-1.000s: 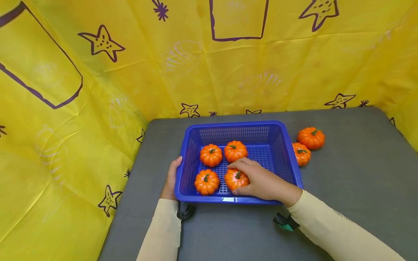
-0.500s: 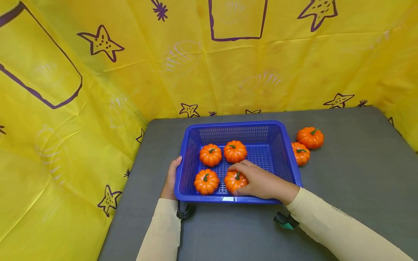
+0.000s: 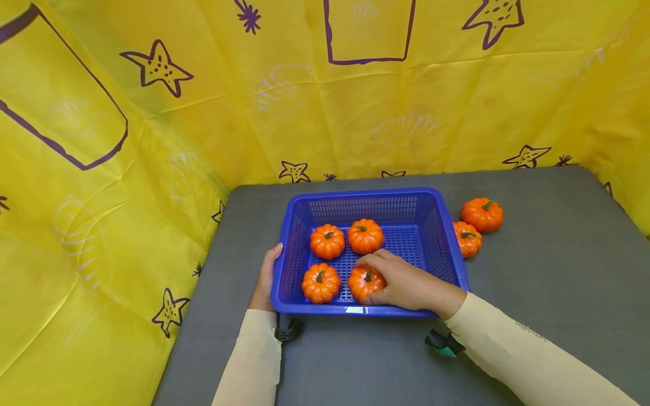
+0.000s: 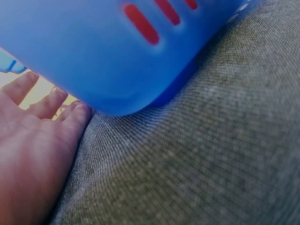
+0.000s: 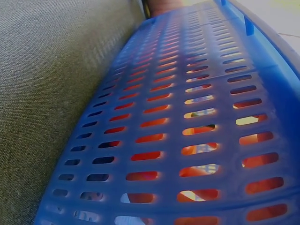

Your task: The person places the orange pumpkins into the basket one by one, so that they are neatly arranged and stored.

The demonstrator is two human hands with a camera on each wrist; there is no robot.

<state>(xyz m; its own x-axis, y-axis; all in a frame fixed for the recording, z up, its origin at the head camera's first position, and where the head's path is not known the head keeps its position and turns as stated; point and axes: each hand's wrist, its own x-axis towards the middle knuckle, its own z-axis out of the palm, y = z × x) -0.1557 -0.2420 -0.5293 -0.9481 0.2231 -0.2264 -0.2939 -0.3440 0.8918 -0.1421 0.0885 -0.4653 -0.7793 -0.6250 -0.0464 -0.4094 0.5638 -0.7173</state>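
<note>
In the head view, a blue perforated plastic basket (image 3: 358,309) holds several small orange pumpkins. My right hand (image 3: 406,282) reaches over its near rim. The thumb and fingers grip the front right pumpkin (image 3: 361,285), whose green stem shows between them. Inside the basket there is also a front left pumpkin (image 3: 321,283), a back left one (image 3: 327,242) and a back right one (image 3: 365,236). My left hand (image 3: 266,282) lies along the basket's left side; in the left wrist view its fingers (image 4: 47,101) extend to the outer wall. Basket slots fill most of the right wrist view.
Two more orange pumpkins, a nearer one (image 3: 468,239) and a farther one (image 3: 482,215), sit right of the basket on the grey table (image 3: 548,270). Yellow cloth (image 3: 345,124) with printed starfish hangs behind and along the sides.
The gripped pumpkin has tilted slightly between the right hand's thumb and fingers, within the basket. The left hand, the basket and the other pumpkins stay in place.
</note>
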